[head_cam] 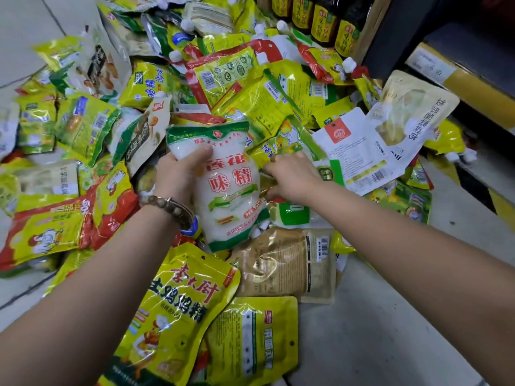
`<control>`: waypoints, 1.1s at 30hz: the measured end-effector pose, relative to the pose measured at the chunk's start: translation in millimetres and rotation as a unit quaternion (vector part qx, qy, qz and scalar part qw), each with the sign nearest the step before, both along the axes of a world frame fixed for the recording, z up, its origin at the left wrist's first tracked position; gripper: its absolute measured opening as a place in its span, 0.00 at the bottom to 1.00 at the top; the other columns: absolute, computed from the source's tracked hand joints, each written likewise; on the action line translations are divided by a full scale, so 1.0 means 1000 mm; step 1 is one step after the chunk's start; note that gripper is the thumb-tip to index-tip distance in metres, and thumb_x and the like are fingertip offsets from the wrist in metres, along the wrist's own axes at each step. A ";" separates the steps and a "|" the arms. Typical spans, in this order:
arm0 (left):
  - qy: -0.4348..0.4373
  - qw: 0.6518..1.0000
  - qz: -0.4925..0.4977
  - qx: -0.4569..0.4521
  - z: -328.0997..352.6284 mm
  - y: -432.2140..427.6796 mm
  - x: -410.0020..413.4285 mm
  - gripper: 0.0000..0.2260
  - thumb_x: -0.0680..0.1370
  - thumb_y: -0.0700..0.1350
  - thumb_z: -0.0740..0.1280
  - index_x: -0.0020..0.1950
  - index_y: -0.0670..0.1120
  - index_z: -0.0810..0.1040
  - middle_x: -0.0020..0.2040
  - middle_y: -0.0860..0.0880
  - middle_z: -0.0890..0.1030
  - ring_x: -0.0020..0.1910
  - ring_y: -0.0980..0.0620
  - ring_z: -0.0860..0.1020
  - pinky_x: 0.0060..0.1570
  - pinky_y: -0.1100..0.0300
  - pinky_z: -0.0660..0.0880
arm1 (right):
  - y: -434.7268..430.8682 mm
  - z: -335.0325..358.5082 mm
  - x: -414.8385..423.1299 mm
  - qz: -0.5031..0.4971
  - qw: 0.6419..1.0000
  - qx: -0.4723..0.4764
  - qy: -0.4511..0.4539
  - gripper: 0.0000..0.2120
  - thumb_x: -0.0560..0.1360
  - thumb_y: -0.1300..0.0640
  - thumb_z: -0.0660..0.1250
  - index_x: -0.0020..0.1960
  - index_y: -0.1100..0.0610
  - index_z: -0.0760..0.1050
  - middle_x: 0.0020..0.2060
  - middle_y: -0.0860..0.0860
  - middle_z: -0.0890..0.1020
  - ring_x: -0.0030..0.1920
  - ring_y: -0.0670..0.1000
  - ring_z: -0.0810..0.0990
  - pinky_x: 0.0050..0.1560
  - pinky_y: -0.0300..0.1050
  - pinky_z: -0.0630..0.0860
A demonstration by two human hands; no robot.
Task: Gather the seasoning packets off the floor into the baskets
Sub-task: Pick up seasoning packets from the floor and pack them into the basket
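A big heap of seasoning packets (250, 101), mostly yellow and green, covers the floor. My left hand (178, 174) grips a clear white packet with green trim and red characters (228, 190), lifted above the heap, thumb across its front. My right hand (292, 176) reaches into the pile just right of that packet, its fingers curled on the edge of a yellow packet (267, 154). A large yellow chicken-powder packet (178, 310) lies near me under my left forearm. No basket is in view.
Bare grey floor (390, 316) lies to the lower right and tiled floor (25, 29) at the upper left. A dark shelf base with a yellow strip (473, 90) runs along the right. Dark bottles with yellow labels (320, 20) stand at the top.
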State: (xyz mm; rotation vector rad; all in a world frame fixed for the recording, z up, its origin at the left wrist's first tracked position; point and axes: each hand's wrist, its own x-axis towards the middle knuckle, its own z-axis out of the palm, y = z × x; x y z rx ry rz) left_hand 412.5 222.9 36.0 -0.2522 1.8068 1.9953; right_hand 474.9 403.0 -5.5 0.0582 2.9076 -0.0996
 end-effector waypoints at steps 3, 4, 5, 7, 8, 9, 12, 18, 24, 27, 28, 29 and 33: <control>-0.027 0.999 -0.020 0.003 0.002 -0.004 -0.003 0.12 0.73 0.38 0.68 0.56 0.43 0.78 0.49 0.44 0.83 0.44 0.45 0.83 0.43 0.50 0.80 | 0.008 0.005 0.000 -0.029 0.998 -0.062 -0.003 0.13 0.73 0.48 0.70 0.51 0.54 0.74 0.47 0.54 0.79 0.52 0.56 0.77 0.48 0.47 0.69; -0.039 0.999 -0.031 0.007 0.002 -0.005 -0.003 0.14 0.72 0.39 0.68 0.58 0.42 0.77 0.50 0.43 0.83 0.45 0.44 0.83 0.44 0.49 0.80 | 0.012 0.009 0.001 -0.050 0.995 -0.083 -0.009 0.10 0.73 0.49 0.71 0.48 0.53 0.74 0.44 0.52 0.78 0.49 0.55 0.77 0.44 0.45 0.69; -0.048 0.998 -0.040 0.015 0.004 -0.005 -0.003 0.16 0.71 0.40 0.69 0.58 0.41 0.77 0.50 0.43 0.83 0.45 0.44 0.83 0.45 0.48 0.79 | 0.017 0.011 0.002 -0.070 0.992 -0.100 -0.020 0.09 0.73 0.50 0.71 0.44 0.53 0.73 0.39 0.51 0.77 0.45 0.54 0.76 0.43 0.43 0.66; -0.056 0.996 -0.053 0.033 0.009 -0.003 -0.002 0.21 0.67 0.42 0.71 0.59 0.41 0.77 0.53 0.42 0.82 0.49 0.42 0.82 0.49 0.45 0.78 | 0.029 0.015 0.007 -0.098 0.986 -0.129 -0.030 0.09 0.73 0.50 0.70 0.41 0.53 0.72 0.34 0.47 0.73 0.42 0.52 0.72 0.44 0.42 0.62; -0.052 0.996 -0.057 0.042 0.011 -0.001 -0.002 0.23 0.65 0.43 0.72 0.60 0.41 0.77 0.55 0.41 0.82 0.51 0.41 0.81 0.51 0.44 0.78 | 0.034 0.017 0.010 -0.111 0.983 -0.144 -0.028 0.09 0.74 0.50 0.69 0.41 0.54 0.72 0.34 0.48 0.73 0.42 0.51 0.71 0.45 0.43 0.61; -0.044 0.996 -0.060 0.049 0.012 0.001 -0.002 0.23 0.65 0.44 0.73 0.59 0.41 0.78 0.56 0.41 0.81 0.52 0.40 0.81 0.52 0.44 0.78 | 0.039 0.018 0.013 -0.127 0.978 -0.165 -0.021 0.09 0.74 0.51 0.69 0.42 0.55 0.73 0.36 0.49 0.74 0.42 0.52 0.72 0.45 0.43 0.63; -0.022 0.996 -0.066 0.047 0.015 0.009 0.002 0.13 0.70 0.43 0.72 0.54 0.43 0.79 0.55 0.40 0.81 0.52 0.40 0.80 0.54 0.43 0.77 | 0.052 0.025 0.022 -0.177 0.957 -0.230 0.025 0.13 0.75 0.54 0.68 0.38 0.58 0.68 0.35 0.52 0.73 0.39 0.54 0.72 0.38 0.46 0.65; -0.013 0.998 -0.048 0.045 0.025 0.019 0.012 0.02 0.73 0.41 0.70 0.44 0.44 0.78 0.43 0.46 0.84 0.41 0.47 0.83 0.45 0.50 0.79 | 0.070 0.043 0.047 -0.266 0.901 -0.314 0.135 0.09 0.75 0.60 0.68 0.41 0.65 0.74 0.37 0.58 0.76 0.38 0.55 0.74 0.40 0.48 0.71; -0.007 0.994 -0.047 0.096 0.058 0.032 0.021 0.06 0.76 0.41 0.67 0.39 0.46 0.76 0.32 0.51 0.83 0.30 0.53 0.81 0.31 0.60 0.78 | 0.079 0.070 0.085 -0.351 0.792 -0.427 0.258 0.05 0.75 0.64 0.67 0.47 0.67 0.77 0.34 0.52 0.79 0.30 0.41 0.78 0.37 0.37 0.75; -0.007 0.992 -0.056 0.114 0.077 0.041 0.029 0.03 0.75 0.42 0.67 0.42 0.45 0.77 0.36 0.50 0.84 0.34 0.51 0.83 0.35 0.57 0.79 | 0.084 0.088 0.103 -0.378 0.748 -0.452 0.306 0.04 0.75 0.62 0.67 0.42 0.57 0.77 0.30 0.44 0.79 0.27 0.35 0.76 0.32 0.30 0.72; -0.010 0.990 -0.068 0.119 0.083 0.044 0.031 0.02 0.75 0.42 0.67 0.43 0.45 0.78 0.38 0.49 0.84 0.36 0.50 0.83 0.38 0.55 0.80 | 0.086 0.097 0.109 -0.385 0.737 -0.453 0.321 0.06 0.75 0.61 0.67 0.41 0.54 0.76 0.31 0.43 0.80 0.30 0.37 0.77 0.35 0.32 0.73; -0.015 0.989 -0.080 0.127 0.090 0.047 0.034 0.02 0.75 0.42 0.67 0.44 0.45 0.78 0.41 0.48 0.84 0.39 0.49 0.83 0.42 0.53 0.80 | 0.089 0.106 0.115 -0.389 0.728 -0.455 0.335 0.06 0.76 0.59 0.67 0.41 0.52 0.75 0.34 0.44 0.81 0.35 0.41 0.79 0.40 0.36 0.75; -0.018 0.981 -0.117 0.153 0.124 0.063 0.052 0.02 0.75 0.42 0.66 0.44 0.45 0.77 0.42 0.48 0.84 0.42 0.47 0.82 0.47 0.49 0.80 | 0.098 0.152 0.140 -0.378 0.719 -0.441 0.382 0.06 0.77 0.58 0.65 0.44 0.48 0.72 0.44 0.46 0.80 0.46 0.47 0.80 0.54 0.45 0.76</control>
